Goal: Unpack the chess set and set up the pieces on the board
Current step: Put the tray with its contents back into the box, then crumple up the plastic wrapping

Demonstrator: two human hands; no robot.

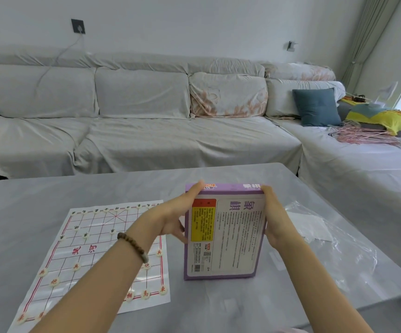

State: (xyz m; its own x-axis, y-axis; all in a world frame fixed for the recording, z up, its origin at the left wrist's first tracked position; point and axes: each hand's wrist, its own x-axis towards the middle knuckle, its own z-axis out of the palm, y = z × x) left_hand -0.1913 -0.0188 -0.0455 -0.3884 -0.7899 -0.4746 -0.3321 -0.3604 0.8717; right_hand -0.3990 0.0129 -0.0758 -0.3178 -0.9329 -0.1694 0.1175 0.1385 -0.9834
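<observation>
We see a grey table (146,183): paper xiangqi board (93,251) left of our grip, clear plastic bag (327,239) right.

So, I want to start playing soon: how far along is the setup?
Mostly done: the board lies flat with pieces along both ends. In hand: the left hand and right hand hold the box upright on the table. What remains can't be told.
</observation>
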